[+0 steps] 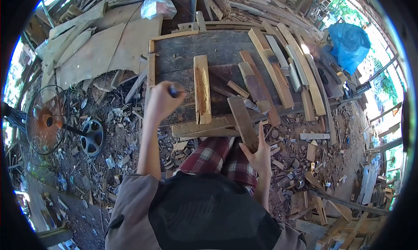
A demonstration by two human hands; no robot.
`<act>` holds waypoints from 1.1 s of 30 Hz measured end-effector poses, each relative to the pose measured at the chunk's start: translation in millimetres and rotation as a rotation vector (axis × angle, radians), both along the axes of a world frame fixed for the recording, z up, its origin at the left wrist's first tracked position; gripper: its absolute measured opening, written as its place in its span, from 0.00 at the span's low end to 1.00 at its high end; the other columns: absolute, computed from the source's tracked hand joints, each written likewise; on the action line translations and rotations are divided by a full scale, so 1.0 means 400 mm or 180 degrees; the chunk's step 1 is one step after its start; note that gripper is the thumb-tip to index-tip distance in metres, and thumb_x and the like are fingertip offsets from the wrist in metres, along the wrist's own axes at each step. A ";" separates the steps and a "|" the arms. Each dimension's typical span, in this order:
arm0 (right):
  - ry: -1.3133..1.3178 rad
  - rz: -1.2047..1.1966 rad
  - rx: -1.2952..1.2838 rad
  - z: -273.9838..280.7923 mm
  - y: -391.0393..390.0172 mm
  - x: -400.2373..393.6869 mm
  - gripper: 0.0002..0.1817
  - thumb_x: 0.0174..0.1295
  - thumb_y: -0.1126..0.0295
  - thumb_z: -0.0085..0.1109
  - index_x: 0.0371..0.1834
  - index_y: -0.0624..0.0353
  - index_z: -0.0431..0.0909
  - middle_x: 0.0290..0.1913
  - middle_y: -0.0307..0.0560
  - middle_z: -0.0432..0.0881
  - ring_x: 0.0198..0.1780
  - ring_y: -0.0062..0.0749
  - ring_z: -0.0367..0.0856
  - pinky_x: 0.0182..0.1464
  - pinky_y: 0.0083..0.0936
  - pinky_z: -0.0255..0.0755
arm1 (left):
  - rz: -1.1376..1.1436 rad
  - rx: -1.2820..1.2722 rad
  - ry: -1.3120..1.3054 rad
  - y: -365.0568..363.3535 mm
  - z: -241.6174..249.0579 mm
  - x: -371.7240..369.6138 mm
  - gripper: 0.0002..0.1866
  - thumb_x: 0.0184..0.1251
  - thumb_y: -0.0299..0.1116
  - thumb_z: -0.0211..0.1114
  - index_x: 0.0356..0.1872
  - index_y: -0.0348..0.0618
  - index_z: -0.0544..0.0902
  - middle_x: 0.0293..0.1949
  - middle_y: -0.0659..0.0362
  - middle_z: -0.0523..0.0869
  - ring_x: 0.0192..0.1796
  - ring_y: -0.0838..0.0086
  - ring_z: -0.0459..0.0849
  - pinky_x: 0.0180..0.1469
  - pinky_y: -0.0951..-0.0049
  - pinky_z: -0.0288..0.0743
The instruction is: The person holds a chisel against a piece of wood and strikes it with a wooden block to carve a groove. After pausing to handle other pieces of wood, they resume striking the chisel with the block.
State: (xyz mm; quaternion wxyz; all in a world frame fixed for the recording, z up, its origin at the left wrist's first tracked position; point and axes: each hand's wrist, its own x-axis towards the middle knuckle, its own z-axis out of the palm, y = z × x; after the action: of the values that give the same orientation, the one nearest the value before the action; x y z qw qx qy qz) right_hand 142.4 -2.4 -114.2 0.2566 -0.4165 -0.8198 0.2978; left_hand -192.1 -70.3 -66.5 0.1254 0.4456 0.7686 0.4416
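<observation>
My left hand (163,99) is raised over the left side of the low workbench (174,67), its fingers closed round a dark, round-ended object (176,90). Most of that object is hidden in the fist, so its kind cannot be told. At the bench's front edge, my right hand (257,153) has its thumb and forefinger on either side of the lower end of a flat brown wooden board (242,121). The board slants from the bench towards my lap. A pale wooden block (202,91) with a rough, hollowed brown face lies between the hands.
Several wooden strips (272,69) and a handsaw (297,67) lie on the bench's right side. Offcuts (287,163) litter the ground. A fan (45,120) and a black wheel (92,137) stand at left. A blue plastic bag (349,45) is at the back right.
</observation>
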 end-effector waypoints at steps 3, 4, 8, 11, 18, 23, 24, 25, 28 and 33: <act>-0.0043 0.0030 0.0017 0.003 -0.007 -0.003 0.52 0.56 0.59 0.67 0.78 0.57 0.42 0.48 0.61 0.83 0.50 0.55 0.82 0.52 0.40 0.75 | -0.0294 -0.0258 0.0443 0.054 -0.021 0.061 0.15 0.52 0.35 0.73 0.36 0.35 0.85 0.32 0.53 0.85 0.34 0.62 0.84 0.41 0.66 0.77; -0.0039 0.0035 0.0014 0.005 -0.008 -0.003 0.52 0.56 0.60 0.67 0.77 0.57 0.42 0.48 0.60 0.83 0.50 0.54 0.82 0.52 0.40 0.75 | -0.0341 -0.0292 0.0658 0.066 -0.036 0.067 0.16 0.51 0.36 0.73 0.37 0.34 0.84 0.34 0.52 0.84 0.36 0.60 0.84 0.43 0.64 0.77; -0.0014 0.0017 -0.0095 0.013 -0.007 0.006 0.52 0.56 0.60 0.68 0.77 0.58 0.42 0.47 0.61 0.83 0.50 0.54 0.83 0.51 0.39 0.75 | -0.0492 -0.0419 0.1070 0.096 -0.065 0.080 0.18 0.51 0.38 0.72 0.39 0.35 0.85 0.40 0.50 0.82 0.43 0.52 0.82 0.49 0.60 0.76; -0.0026 -0.0006 -0.0071 0.010 -0.004 0.009 0.52 0.56 0.60 0.68 0.77 0.58 0.42 0.47 0.61 0.83 0.50 0.54 0.83 0.51 0.39 0.75 | -0.0511 -0.0323 0.1087 0.104 -0.081 0.076 0.16 0.51 0.37 0.71 0.37 0.36 0.85 0.38 0.51 0.82 0.42 0.53 0.82 0.48 0.60 0.76; -0.0038 0.0043 0.0150 -0.012 0.006 0.003 0.53 0.55 0.58 0.68 0.77 0.58 0.41 0.52 0.64 0.80 0.52 0.56 0.81 0.53 0.41 0.74 | -0.0599 -0.0220 0.1162 0.106 -0.087 0.078 0.12 0.50 0.34 0.70 0.34 0.37 0.85 0.38 0.52 0.83 0.41 0.54 0.83 0.46 0.59 0.77; -0.0127 0.0099 0.0011 -0.044 0.014 0.008 0.54 0.55 0.57 0.68 0.77 0.59 0.41 0.59 0.69 0.74 0.55 0.61 0.78 0.55 0.43 0.73 | -0.0631 -0.0233 0.1236 0.101 -0.088 0.094 0.13 0.48 0.34 0.70 0.34 0.39 0.85 0.38 0.55 0.82 0.38 0.55 0.84 0.42 0.59 0.78; -0.0136 0.0095 -0.0087 -0.042 0.013 0.006 0.54 0.54 0.57 0.68 0.77 0.59 0.41 0.59 0.70 0.74 0.55 0.62 0.78 0.56 0.43 0.73 | -0.0612 -0.0255 0.1270 0.100 -0.091 0.096 0.13 0.48 0.34 0.70 0.36 0.40 0.85 0.39 0.55 0.81 0.38 0.56 0.84 0.42 0.60 0.78; -0.0144 0.0092 -0.0185 -0.040 0.012 0.005 0.54 0.54 0.57 0.68 0.77 0.59 0.41 0.60 0.70 0.73 0.55 0.62 0.77 0.56 0.44 0.73 | -0.0593 -0.0278 0.1305 0.098 -0.094 0.098 0.14 0.48 0.34 0.70 0.37 0.41 0.85 0.39 0.56 0.81 0.38 0.56 0.84 0.42 0.60 0.79; -0.0112 0.0117 -0.0157 -0.042 0.010 0.005 0.54 0.54 0.57 0.68 0.77 0.59 0.41 0.60 0.70 0.73 0.55 0.63 0.77 0.56 0.44 0.73 | -0.0557 -0.0126 0.1434 0.093 -0.108 0.102 0.17 0.48 0.33 0.70 0.43 0.43 0.85 0.43 0.58 0.80 0.38 0.58 0.85 0.42 0.62 0.80; -0.0227 0.0062 -0.0169 -0.040 0.007 0.006 0.54 0.54 0.57 0.69 0.77 0.56 0.41 0.59 0.69 0.74 0.54 0.62 0.78 0.53 0.44 0.74 | -0.0884 0.0001 0.1844 0.097 -0.153 0.100 0.20 0.44 0.30 0.72 0.42 0.40 0.82 0.45 0.58 0.78 0.38 0.60 0.85 0.41 0.63 0.81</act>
State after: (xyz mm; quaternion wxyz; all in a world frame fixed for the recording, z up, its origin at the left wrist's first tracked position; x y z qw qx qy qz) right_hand 144.6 0.5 -130.3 0.2132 -0.4254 -0.8243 0.3068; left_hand -152.3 -31.7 -127.7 -0.0396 0.6535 0.7041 0.2751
